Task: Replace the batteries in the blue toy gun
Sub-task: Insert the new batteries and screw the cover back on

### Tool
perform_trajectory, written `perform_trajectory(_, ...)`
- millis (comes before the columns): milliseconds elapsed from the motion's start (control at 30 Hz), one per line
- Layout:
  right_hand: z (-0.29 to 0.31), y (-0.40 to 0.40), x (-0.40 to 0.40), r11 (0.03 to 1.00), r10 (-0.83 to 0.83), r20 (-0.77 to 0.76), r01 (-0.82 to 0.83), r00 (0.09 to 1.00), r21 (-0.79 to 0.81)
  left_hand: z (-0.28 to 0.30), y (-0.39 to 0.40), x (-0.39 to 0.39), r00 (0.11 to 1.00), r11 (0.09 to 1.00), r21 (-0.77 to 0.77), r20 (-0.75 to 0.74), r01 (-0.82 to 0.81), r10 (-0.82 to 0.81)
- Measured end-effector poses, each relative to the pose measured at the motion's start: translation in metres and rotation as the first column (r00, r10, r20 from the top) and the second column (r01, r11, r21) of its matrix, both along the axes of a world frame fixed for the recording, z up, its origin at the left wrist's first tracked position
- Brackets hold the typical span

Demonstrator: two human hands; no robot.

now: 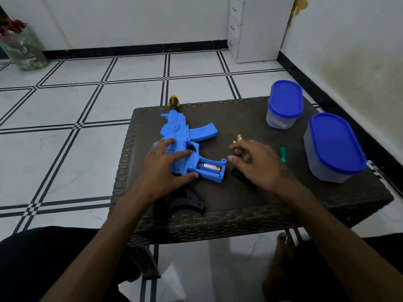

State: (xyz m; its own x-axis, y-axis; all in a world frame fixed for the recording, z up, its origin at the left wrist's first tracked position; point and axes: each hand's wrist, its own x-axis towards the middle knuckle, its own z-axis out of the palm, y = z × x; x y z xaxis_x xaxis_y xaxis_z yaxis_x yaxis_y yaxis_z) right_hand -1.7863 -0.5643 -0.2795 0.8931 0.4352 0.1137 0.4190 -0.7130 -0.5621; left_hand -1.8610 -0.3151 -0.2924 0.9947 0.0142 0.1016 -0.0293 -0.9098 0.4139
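Blue toy gun (174, 144) flat on table (239, 199), grip compartment open, one battery (209, 166) seated; left hand (162, 168) pressing flat, right hand (257, 164) loose, empty; risk: loose batteries (237, 140) rolling off, reversed polarity.

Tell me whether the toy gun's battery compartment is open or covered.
Open. The battery compartment in the blue toy gun has no cover on, and a battery lies exposed inside.

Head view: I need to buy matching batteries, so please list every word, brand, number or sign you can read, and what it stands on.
Nothing is legible.
Battery in the blue toy gun's open grip compartment: printed label, too small and blurred to read.
Gun's magazine: faint raised marking, unreadable.
Gold batteries on the table: no readable print.
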Motion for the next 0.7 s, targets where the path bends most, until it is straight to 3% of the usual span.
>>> perform_trajectory(133,0.006,-0.003,0.015,0.991,-0.088,0.039,0.092,0.995,-0.095,0.006,-0.005,0.012,0.998,0.997,0.038,0.020,0.066,-0.066)
perform_trajectory(267,0.012,0.008,0.024,0.964,-0.106,0.076,0.121,0.991,-0.235,0.003,-0.005,0.021,0.992,0.992,-0.019,-0.013,0.122,-0.122)
perform_trajectory(467,0.010,0.022,0.033,0.893,-0.141,0.106,0.173,0.984,-0.416,-0.009,-0.001,0.019,0.988,0.988,-0.052,0.072,0.144,-0.140)
perform_trajectory(700,0.008,0.035,0.032,0.871,-0.121,0.160,0.182,0.980,-0.456,-0.013,0.000,0.021,0.980,0.987,-0.033,0.127,0.157,-0.152)
